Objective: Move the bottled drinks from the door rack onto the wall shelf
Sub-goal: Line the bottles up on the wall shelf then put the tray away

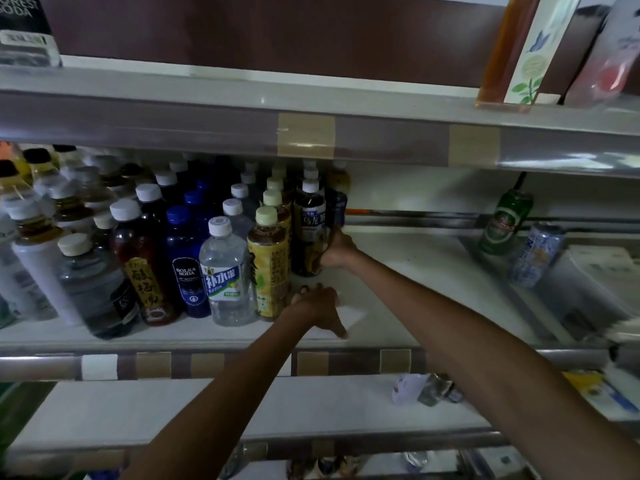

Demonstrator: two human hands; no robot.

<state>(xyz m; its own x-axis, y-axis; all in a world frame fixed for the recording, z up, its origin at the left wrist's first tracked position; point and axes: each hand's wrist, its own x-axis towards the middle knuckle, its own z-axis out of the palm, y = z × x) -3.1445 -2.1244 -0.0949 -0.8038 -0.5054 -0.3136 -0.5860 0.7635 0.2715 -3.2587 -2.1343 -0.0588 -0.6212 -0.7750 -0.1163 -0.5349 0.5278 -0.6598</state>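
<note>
- Head view: a dark oolong tea bottle [309,230] is seen standing on the wall shelf [398,271], at the right end of the packed rows of bottled drinks.
- The right hand [337,249] is wrapped around the lower right side of that tea bottle, fingers closed on its body, so the bottle is judged to be in the act of being set down or squared up.
- Left of the tea bottle, and touching it, a yellow-labelled tea bottle [269,268] is seen at the front of its row; further left stand a clear water bottle [227,271] and a blue Bolsa Soda bottle [187,265].
- In front of the tea bottle, the left hand [318,308] is laid on the shelf beside the yellow-labelled bottle with nothing held; the fingers are loosely bent and one is pointed outward.
- Well to the right of the tea bottle, a green beer can [505,221] and a silver can [536,254] are seen; the shelf between is bare.
- The door rack is not shown.
- Risk, as judged: if the tea bottle is pushed left too hard, the tightly packed neighbours could be knocked over in a chain.
- A release before the base is flat could let it tip right, where nothing supports it.
</note>
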